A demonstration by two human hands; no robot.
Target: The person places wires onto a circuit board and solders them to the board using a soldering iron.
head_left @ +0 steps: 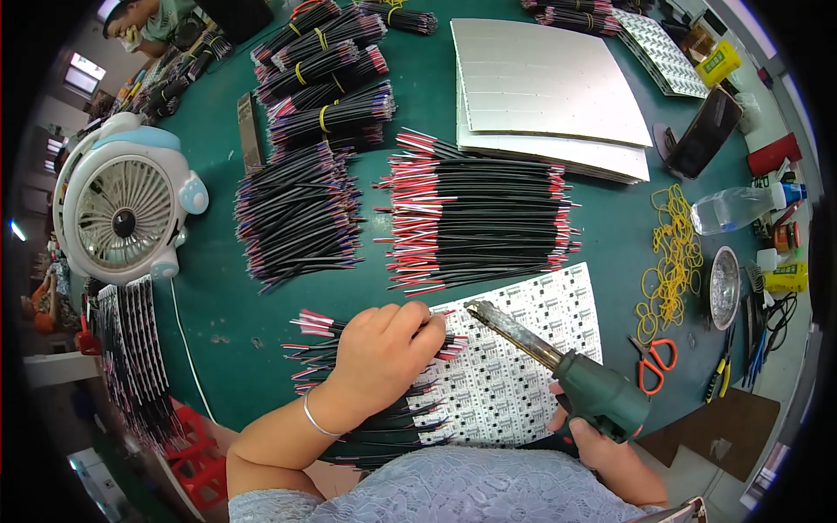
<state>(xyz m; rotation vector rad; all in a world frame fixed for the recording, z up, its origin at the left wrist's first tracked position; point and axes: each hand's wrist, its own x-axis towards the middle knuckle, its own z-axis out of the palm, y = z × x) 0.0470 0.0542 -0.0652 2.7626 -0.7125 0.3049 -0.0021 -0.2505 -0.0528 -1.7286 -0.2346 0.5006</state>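
Note:
My left hand is closed in a pinch over the left edge of a white circuit board panel. A thin red wire end pokes out from its fingertips; the rest of that wire is hidden by the hand. Black cables with red and white ends lie under and around this hand, several reaching onto the panel's left edge. My right hand grips a green soldering gun. The gun's long metal barrel slants up and left across the panel, its tip close to the left fingertips.
Loose black cables and another pile lie beyond the panel, with tied bundles behind. White sheets are stacked at the back. A fan stands left. Rubber bands, scissors and a metal bowl sit right.

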